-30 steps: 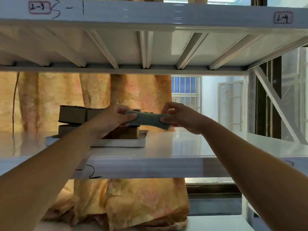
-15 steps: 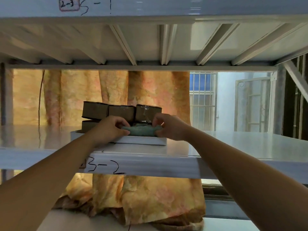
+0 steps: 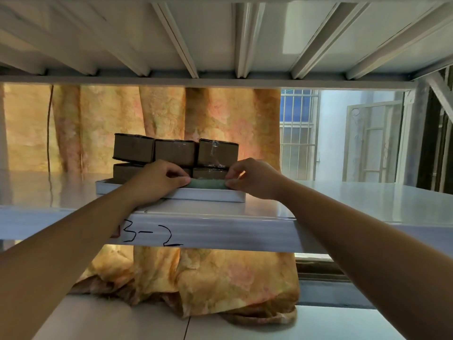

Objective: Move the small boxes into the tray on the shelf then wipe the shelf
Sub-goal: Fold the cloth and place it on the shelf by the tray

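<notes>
Several small brown cardboard boxes [image 3: 175,151] are stacked in two layers in a white tray [image 3: 210,195] on the white shelf [image 3: 355,204]. A folded green cloth [image 3: 207,184] lies along the tray's front rim. My left hand [image 3: 157,181] pinches its left end and my right hand [image 3: 253,179] pinches its right end. Both hands hide parts of the lower boxes.
The shelf's front edge carries the handwritten mark "3-2" [image 3: 152,235]. Another shelf's ribbed underside [image 3: 240,38] hangs close overhead. An orange flowered curtain [image 3: 210,114] hangs behind, a barred window [image 3: 297,133] to its right. A diagonal brace [image 3: 441,92] stands at the far right.
Both hands have carried the green cloth down and forward from the air onto the tray's front rim. The camera has come closer to the shelf.
</notes>
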The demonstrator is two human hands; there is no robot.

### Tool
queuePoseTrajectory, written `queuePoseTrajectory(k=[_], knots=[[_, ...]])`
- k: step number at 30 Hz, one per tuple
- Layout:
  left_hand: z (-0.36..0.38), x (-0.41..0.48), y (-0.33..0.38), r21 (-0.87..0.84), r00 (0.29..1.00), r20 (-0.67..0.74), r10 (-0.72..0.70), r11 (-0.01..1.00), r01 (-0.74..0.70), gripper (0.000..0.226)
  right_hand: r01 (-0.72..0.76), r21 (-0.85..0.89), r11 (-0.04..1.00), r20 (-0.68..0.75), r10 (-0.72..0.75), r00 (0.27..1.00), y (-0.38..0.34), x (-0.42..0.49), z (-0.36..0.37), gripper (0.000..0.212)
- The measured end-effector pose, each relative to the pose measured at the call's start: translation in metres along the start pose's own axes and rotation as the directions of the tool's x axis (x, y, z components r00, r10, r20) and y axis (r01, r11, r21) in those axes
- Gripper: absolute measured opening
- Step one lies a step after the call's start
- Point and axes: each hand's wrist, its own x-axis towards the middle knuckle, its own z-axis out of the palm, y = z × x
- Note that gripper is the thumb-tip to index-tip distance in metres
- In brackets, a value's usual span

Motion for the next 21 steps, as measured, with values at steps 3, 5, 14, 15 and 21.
queuePoseTrajectory(k=[3, 5, 14, 15, 21], knots=[[0.002, 0.001, 0.0, -0.043, 1.0, -0.028, 0.013, 0.999, -0.014, 0.016, -0.025, -0.003, 1.0, -0.015, 0.025, 1.0, -0.004, 0.002, 0.002, 0.012], [0.004, 0.002, -0.001, -0.031, 0.998, -0.062, 0.007, 0.999, -0.009, 0.012, -0.039, 0.005, 0.999, -0.031, 0.039, 0.999, -0.003, 0.004, 0.005, 0.007], [0.004, -0.003, -0.001, 0.197, 0.985, -0.149, 0.088, 0.979, -0.058, 0.021, -0.197, 0.044, 0.979, -0.029, 0.198, 0.98, 0.007, 0.0, 0.003, 0.024], [0.003, -0.004, 0.0, 0.222, 0.98, -0.15, 0.129, 0.971, -0.094, 0.02, -0.206, 0.063, 0.977, -0.022, 0.207, 0.978, 0.007, -0.001, 0.002, 0.023], [0.003, -0.009, 0.005, 0.285, 0.986, -0.062, 0.151, 0.95, -0.128, 0.024, -0.232, 0.045, 0.972, -0.039, 0.234, 0.972, 0.002, -0.004, 0.001, 0.02]])
